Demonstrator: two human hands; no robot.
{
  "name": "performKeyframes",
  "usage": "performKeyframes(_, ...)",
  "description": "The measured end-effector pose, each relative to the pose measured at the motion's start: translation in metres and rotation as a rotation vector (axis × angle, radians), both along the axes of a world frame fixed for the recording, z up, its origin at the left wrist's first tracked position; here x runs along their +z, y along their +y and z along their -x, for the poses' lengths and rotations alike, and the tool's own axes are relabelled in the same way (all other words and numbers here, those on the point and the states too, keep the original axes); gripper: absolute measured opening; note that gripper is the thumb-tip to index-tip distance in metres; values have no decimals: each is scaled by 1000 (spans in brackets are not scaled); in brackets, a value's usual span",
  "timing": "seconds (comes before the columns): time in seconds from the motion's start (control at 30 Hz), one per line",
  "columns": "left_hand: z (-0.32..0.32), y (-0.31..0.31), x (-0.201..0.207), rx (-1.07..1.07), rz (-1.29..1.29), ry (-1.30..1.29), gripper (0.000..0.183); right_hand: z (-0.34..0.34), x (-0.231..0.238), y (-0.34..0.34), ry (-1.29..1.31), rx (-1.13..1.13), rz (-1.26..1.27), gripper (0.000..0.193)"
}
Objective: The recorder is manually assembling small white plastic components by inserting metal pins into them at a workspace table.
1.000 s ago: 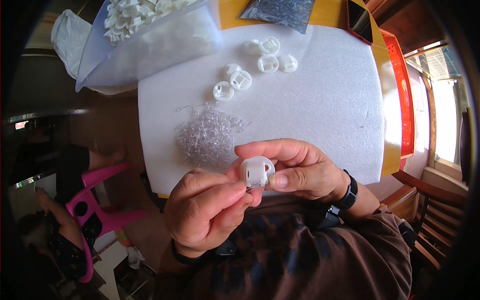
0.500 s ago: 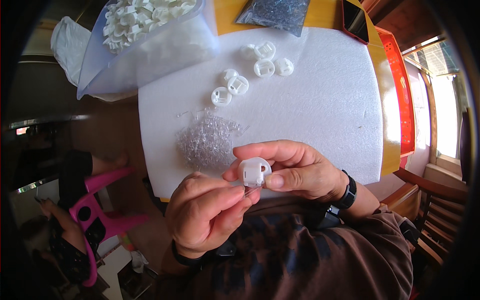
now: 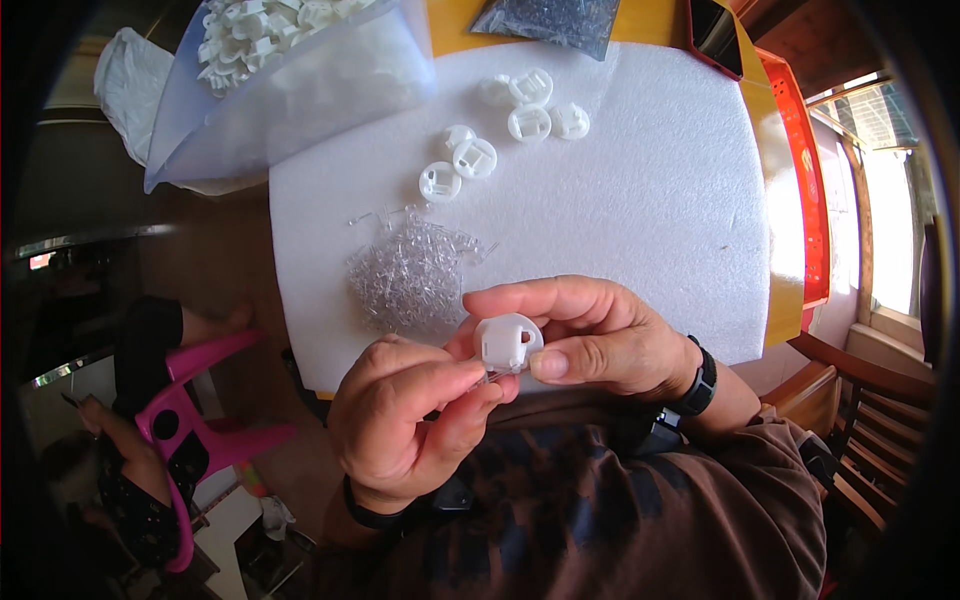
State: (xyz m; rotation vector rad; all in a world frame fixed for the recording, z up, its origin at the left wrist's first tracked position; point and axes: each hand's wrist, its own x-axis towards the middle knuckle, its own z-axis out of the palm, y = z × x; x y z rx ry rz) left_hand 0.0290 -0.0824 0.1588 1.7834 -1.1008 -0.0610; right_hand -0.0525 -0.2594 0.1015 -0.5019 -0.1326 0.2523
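My right hand (image 3: 600, 340) is closed on a small round white plastic part (image 3: 508, 342), pinching it between thumb and fingers. The part has a slot and an opening in its raised body. At its lower edge, my left hand (image 3: 410, 415) pinches a thin clear pin-like piece (image 3: 488, 378), mostly hidden by the fingertips. The piece touches or nearly touches the white part; I cannot tell which. Just beyond my left hand lies a heap of similar clear pieces (image 3: 410, 275). Farther back, several round white parts (image 3: 474, 158) rest in two loose groups on a white foam sheet (image 3: 640, 200).
A translucent bin (image 3: 300, 125) filled with white parts stands at the far left. A bag of small dark pieces (image 3: 550, 22) and a phone (image 3: 714, 40) lie at the table's back. Along the right is a red crate (image 3: 800, 180). Someone sits by a pink chair (image 3: 200, 430) at left.
My left fingertips have moved slightly up toward the white part, bringing the clear piece closer under its lower edge. My right hand keeps its hold almost unmoved.
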Motion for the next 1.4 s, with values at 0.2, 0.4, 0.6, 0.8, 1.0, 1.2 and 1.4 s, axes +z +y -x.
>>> performKeyframes(0.2,-1,1,-2,16,-2,-8,21,0,3,-2,22,16,4,47)
performKeyframes(0.4,0,2,-4,26,3,11,21,2,8,-1,107,-8,5,50)
performKeyframes(0.6,1,2,-3,62,-14,-24,21,2,9,-1,65,-63,162,50)
performKeyframes(0.8,-1,4,-4,82,-48,-51,22,-1,2,-2,-227,-205,473,48)
performKeyframes(1.0,-3,4,-6,78,-42,-25,23,2,4,-2,-139,-115,395,48)
performKeyframes(1.2,-3,4,-1,31,-58,-86,23,2,7,0,-22,-52,251,49)
performKeyframes(1.4,-2,7,2,5,-68,-113,25,1,7,-1,-22,-44,240,49)
